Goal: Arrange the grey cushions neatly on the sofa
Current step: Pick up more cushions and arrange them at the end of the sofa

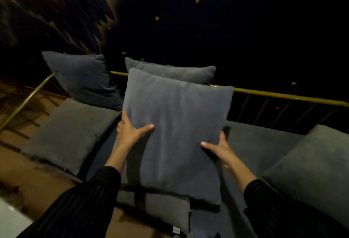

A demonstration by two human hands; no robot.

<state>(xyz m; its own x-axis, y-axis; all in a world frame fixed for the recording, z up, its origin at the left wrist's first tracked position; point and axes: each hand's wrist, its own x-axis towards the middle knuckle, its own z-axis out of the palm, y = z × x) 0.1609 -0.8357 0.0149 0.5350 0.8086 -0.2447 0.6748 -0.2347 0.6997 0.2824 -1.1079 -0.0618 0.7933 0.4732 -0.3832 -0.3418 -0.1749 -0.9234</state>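
I hold a square grey cushion [177, 124] upright over the middle of the dark sofa seat [253, 143]. My left hand [130, 132] grips its left edge, thumb across the front. My right hand [219, 149] grips its lower right edge. Behind it a second grey cushion [175, 71] leans on the brass back rail [283, 96]. A darker cushion [85, 79] stands in the far left corner. Flat grey cushions lie at the left [69, 133], at the right [311, 167] and under the held one at the front [160, 209].
The brass rail bends round the sofa's left end [24, 101]. Wooden floor [22, 177] shows to the left and front. A pale surface corner [11, 222] sits at the bottom left. The background is very dark.
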